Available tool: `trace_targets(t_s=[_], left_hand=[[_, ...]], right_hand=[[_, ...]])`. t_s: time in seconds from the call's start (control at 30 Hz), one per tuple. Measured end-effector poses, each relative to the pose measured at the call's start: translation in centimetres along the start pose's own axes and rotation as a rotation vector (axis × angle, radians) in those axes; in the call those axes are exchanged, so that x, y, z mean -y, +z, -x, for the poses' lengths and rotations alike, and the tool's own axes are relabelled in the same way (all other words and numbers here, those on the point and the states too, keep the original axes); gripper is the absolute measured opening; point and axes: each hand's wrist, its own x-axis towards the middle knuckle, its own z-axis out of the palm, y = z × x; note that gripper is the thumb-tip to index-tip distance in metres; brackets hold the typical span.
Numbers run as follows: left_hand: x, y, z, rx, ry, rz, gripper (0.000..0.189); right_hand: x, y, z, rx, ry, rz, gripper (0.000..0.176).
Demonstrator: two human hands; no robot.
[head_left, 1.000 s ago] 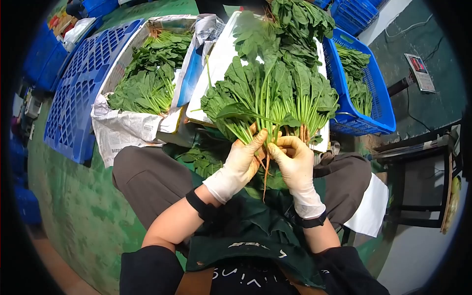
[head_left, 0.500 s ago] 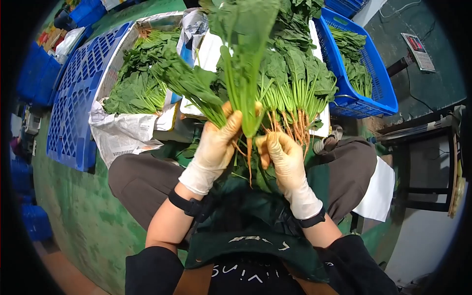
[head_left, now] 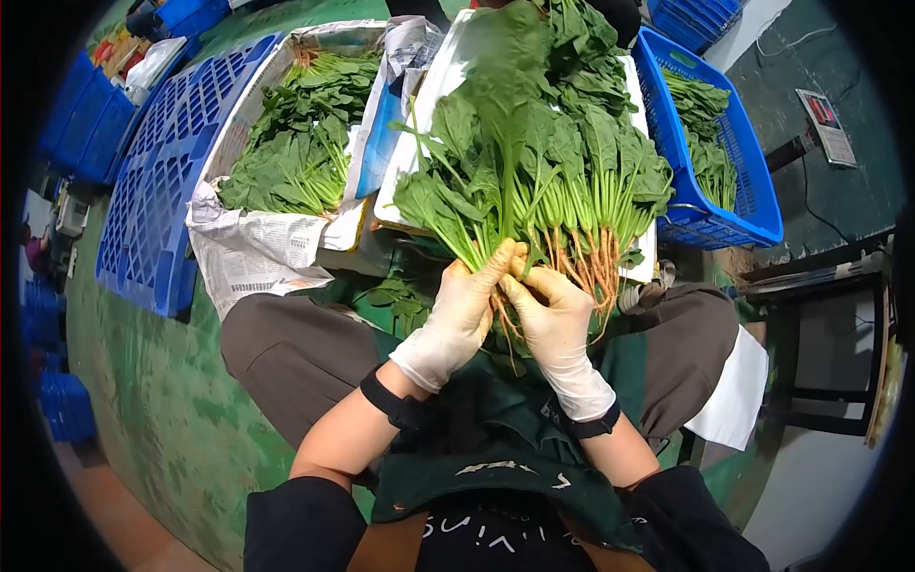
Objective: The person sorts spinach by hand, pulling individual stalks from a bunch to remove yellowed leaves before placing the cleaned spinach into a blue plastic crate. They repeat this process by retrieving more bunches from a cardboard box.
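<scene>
My left hand (head_left: 459,315), in a whitish glove, is closed around the lower stems of a small bunch of spinach (head_left: 448,212). Its leaves point away from me, and thin orange-pink roots hang below the fingers. My right hand (head_left: 555,319), gloved too, pinches at the stem bases right beside the left fingertips; the exact stem or leaf between its fingers is partly hidden. One tall spinach plant (head_left: 510,124) rises from between the hands, its top blurred. Just beyond them, a row of spinach with long roots (head_left: 600,181) lies on a white box (head_left: 389,205).
At the left stands a newspaper-lined box (head_left: 253,250) of spinach, beside a blue plastic pallet (head_left: 162,181). A blue crate (head_left: 748,162) with more spinach is at the right, near a scale (head_left: 827,127). Loose leaves (head_left: 400,297) lie below the boxes.
My right hand has moved in against the left at the stem bases. The bunch in my left hand is more upright, and the view has shifted slightly.
</scene>
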Motion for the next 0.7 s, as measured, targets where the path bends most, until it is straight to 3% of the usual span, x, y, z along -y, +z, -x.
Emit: trace_targets(t_s=[0.1, 0.17, 0.23, 0.3, 0.33, 0.37, 0.43, 0.6, 0.7], left_hand=[[-0.7, 0.1, -0.1, 0.028, -0.007, 0.092, 0.028], [-1.3, 0.0, -0.2, 0.094, -0.032, 0.044, 0.033], [-1.3, -0.2, -0.4, 0.210, 0.021, 0.246, 0.038], [-1.6, -0.5, -0.4, 0.198, 0.032, 0.235, 0.042], [-1.9, -0.7, -0.3, 0.298, -0.006, 0.233, 0.042], [-2.0, -0.7, -0.2, 0.399, -0.047, 0.228, 0.042], [-1.1, 0.1, -0.1, 0.349, 0.027, 0.171, 0.044], [-1.0, 0.1, 0.3, 0.251, 0.084, -0.127, 0.045], [-0.8, 0.0, 0.0, 0.203, 0.065, -0.160, 0.039]], right_hand=[[-0.6, 0.5, 0.3, -0.016, 0.064, -0.264, 0.016], [0.8, 0.2, 0.1, -0.012, 0.418, -0.897, 0.021], [-0.2, -0.3, -0.1, 0.009, 0.558, -1.158, 0.029], [-0.7, -1.3, -0.4, 0.102, 0.646, -1.160, 0.033], [-0.6, -1.3, -0.6, 0.101, 0.644, -1.161, 0.033], [-0.2, -1.4, -0.8, 0.149, 0.568, -0.953, 0.034], [1.5, -1.2, -1.1, 0.151, 0.406, -0.629, 0.032], [-0.3, -0.8, -1.1, 0.051, 0.280, -0.456, 0.021], [0.3, -0.7, -0.7, 0.030, 0.369, -0.569, 0.018]])
